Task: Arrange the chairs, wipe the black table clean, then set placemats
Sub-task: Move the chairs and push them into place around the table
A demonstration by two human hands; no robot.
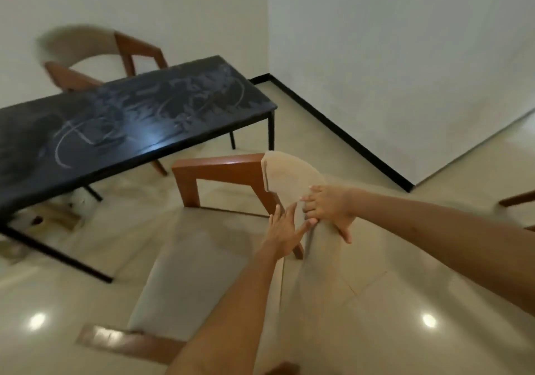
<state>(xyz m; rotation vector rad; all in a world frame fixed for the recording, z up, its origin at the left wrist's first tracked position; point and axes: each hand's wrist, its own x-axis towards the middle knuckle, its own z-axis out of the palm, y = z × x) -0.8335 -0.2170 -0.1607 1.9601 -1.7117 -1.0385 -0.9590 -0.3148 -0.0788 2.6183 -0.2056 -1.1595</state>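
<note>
A black table [150, 131] with pale dusty smears across its top stands at the upper left. A wooden chair [220, 169] with a beige padded backrest and grey seat stands right below me, a short way from the table's near side. My right hand [330, 208] is shut on the top of that chair's backrest. My left hand [282, 230] lies flat against the backrest's inner side with fingers spread. A second matching chair [86, 56] stands at the table's far side, against the wall.
White walls meet in a corner behind the table, with a black skirting [333, 125] along the floor. Part of a third chair [518, 201] shows at the right edge. Pale, blurred clutter [66, 209] lies under the table. The tiled floor is glossy.
</note>
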